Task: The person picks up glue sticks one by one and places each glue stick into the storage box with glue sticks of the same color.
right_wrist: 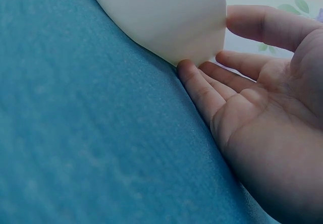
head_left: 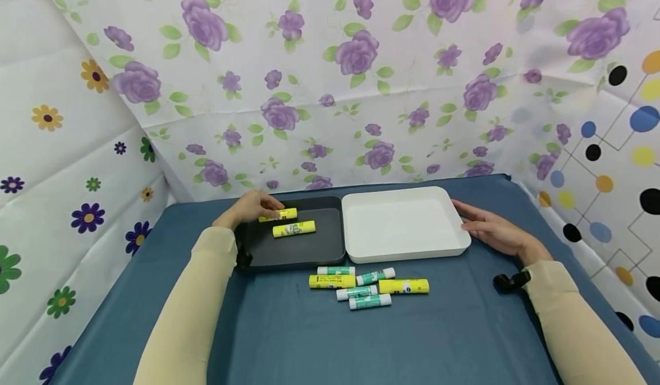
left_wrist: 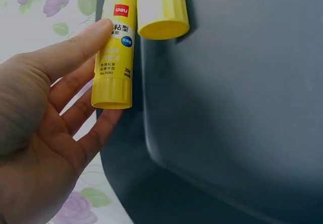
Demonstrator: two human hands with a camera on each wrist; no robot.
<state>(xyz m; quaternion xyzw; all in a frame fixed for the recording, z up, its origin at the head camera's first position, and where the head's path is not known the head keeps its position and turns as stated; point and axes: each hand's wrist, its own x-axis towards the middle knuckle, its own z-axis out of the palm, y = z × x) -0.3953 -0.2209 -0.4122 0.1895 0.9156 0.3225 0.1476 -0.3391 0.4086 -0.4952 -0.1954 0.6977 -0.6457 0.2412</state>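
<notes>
By the black tray's [head_left: 314,253] far edge, my left hand [head_left: 251,206] pinches a glue stick [left_wrist: 115,70] (right hand [head_left: 497,232] seemingly relaxed) that hasty release could roll.

Both arms [head_left: 188,307] reach over the tabletop [head_left: 289,345]. Near its far left corner, the left hand [head_left: 252,207] pinches. Near its far right corner, the right hand [head_left: 497,233] points inward, fingers mostly straight.

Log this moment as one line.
left grip: holds yellow stick at dark tray | right grip: touches white tray edge | second yellow stick: in dark tray | six other sticks: on cloth
</notes>
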